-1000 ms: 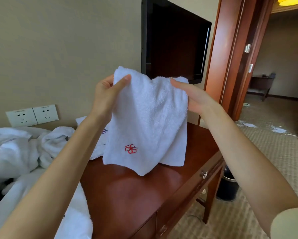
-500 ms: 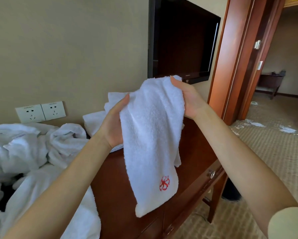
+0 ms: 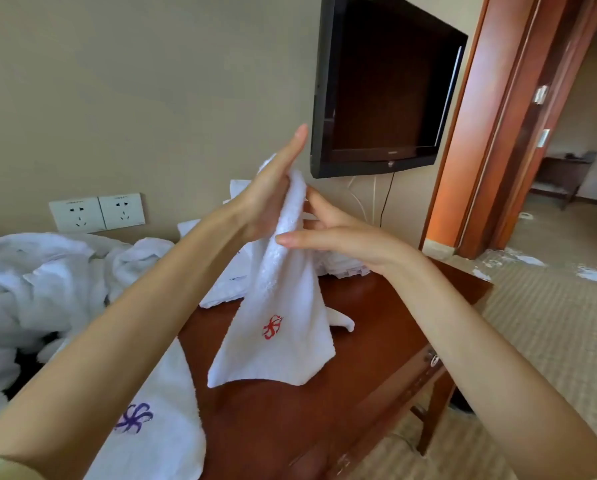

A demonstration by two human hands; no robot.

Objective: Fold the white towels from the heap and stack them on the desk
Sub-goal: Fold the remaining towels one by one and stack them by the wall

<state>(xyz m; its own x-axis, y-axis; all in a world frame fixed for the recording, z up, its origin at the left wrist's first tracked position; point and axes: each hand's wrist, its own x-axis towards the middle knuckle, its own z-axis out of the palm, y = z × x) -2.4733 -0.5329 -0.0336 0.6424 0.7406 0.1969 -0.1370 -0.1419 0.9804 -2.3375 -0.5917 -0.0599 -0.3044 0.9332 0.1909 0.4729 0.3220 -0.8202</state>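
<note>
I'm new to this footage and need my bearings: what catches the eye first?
A white towel with a red emblem hangs mid-frame between the left hand and right hand, over the wooden desk. A heap of white towels lies at the left, and a wall-mounted TV hangs upper right.

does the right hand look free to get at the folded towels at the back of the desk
Probably yes. The right hand is open, fingers only touching the hanging towel that the left hand holds, and the folded towels lie close below it on the desk, nothing between.

Bare desk (image 3: 387, 317) beside hanging towel (image 3: 283, 306)
</note>
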